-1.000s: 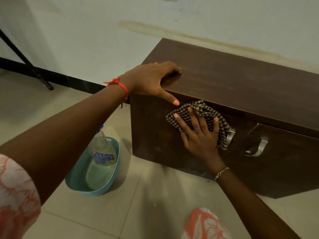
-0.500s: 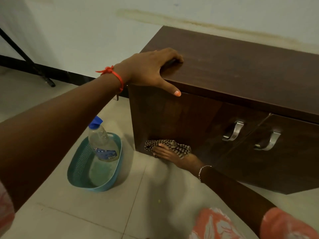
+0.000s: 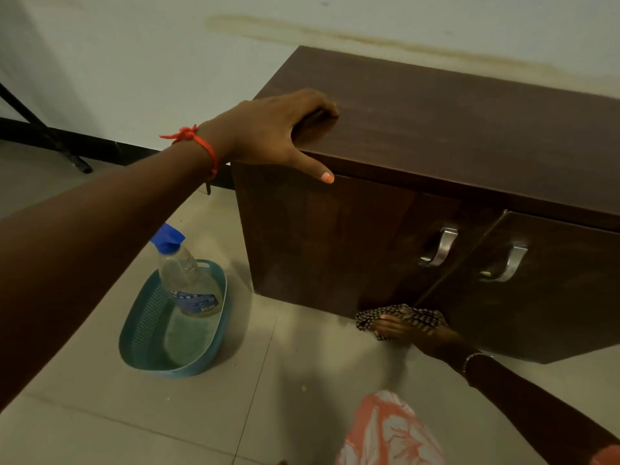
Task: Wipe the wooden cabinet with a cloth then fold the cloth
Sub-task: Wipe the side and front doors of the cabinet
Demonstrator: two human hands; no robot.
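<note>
A dark brown wooden cabinet [image 3: 463,129] with two doors and metal handles stands against the wall. My left hand [image 3: 268,132] rests flat on its top left corner, fingers over the top and thumb down the front edge. My right hand [image 3: 412,333] presses a black-and-white checked cloth [image 3: 399,313] against the bottom edge of the cabinet front, just below the gap between the doors. The cloth is bunched under my fingers and partly hidden by them.
On the tiled floor to the left stands a teal plastic basket [image 3: 141,330] holding a clear spray bottle [image 3: 188,280] with a blue cap. A black stand leg [image 3: 50,142] leans at the far left by the wall. My knee in orange patterned fabric [image 3: 389,431] is at the bottom.
My right hand slid the cloth from the top of the cabinet front down to its bottom edge, then right along that edge. My left hand stayed on the top corner.
</note>
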